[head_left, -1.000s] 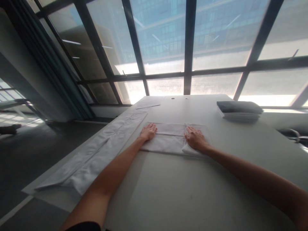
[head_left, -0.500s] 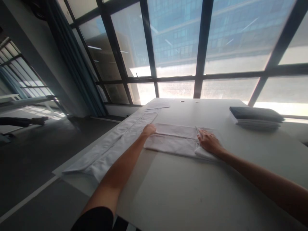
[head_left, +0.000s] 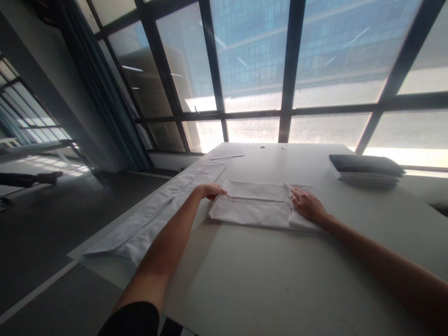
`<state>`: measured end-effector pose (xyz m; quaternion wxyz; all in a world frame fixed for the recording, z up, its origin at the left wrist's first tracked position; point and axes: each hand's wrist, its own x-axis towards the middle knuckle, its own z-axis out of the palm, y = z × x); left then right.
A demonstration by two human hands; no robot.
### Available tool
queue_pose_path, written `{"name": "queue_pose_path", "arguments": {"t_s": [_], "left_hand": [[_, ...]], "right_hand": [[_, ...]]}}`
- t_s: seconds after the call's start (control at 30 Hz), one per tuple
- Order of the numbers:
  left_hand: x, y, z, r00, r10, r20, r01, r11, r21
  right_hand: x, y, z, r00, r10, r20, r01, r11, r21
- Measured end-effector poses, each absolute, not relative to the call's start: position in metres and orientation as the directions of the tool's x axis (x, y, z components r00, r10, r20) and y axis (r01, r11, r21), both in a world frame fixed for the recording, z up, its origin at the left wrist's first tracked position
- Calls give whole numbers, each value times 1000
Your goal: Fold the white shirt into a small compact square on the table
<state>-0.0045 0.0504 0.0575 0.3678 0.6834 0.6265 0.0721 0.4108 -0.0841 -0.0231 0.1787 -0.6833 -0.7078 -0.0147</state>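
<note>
A folded white cloth [head_left: 254,212] lies across the middle of the white table, with a crease running along its length. At its left end, my left hand [head_left: 210,190] pinches the edge between thumb and fingers, and that end is slightly raised. My right hand [head_left: 308,204] rests flat on the cloth's right end, fingers stretched over a folded-over flap. Whether the cloth is a garment I cannot tell. Further left, a longer wrinkled white cloth [head_left: 154,219] is spread along the table's left edge.
A stack of folded cloths [head_left: 367,170], dark on top and white below, sits at the back right of the table [head_left: 266,275]. Large windows [head_left: 252,56] stand behind. On the far left, part of another person's leg [head_left: 21,179] shows near a second table.
My left hand has shifted left and now grips the cloth's left edge from the side, lifting it a little. My right hand stays pressed on the right end. The view has shifted slightly.
</note>
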Motion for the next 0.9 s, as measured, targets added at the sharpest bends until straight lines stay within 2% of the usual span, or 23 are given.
{"name": "queue_pose_path", "arguments": {"t_s": [0.1, 0.17, 0.33, 0.47, 0.7, 0.8, 0.9], "left_hand": [[-7, 49, 60, 264, 858, -441, 746, 109, 657], [-7, 50, 61, 279, 852, -443, 699, 136, 702], [5, 46, 69, 334, 861, -383, 584, 130, 801], [26, 34, 83, 388, 884, -262, 484, 46, 874], [95, 22, 96, 400, 915, -52, 502, -171, 848], [133, 17, 86, 395, 918, -42, 554, -202, 807], [168, 9, 69, 448, 892, -58, 526, -210, 824]], "right_hand": [[409, -85, -20, 5, 962, 273, 971, 60, -229], [408, -87, -17, 7, 961, 276, 969, 62, -238], [405, -89, -14, 10, 957, 289, 968, 63, -242], [405, -89, -15, 11, 956, 292, 966, 65, -250], [405, -89, -16, 1, 948, 320, 961, 87, -262], [406, -87, -18, 2, 947, 320, 959, 89, -270], [407, -85, -20, 4, 944, 330, 955, 94, -282]]}}
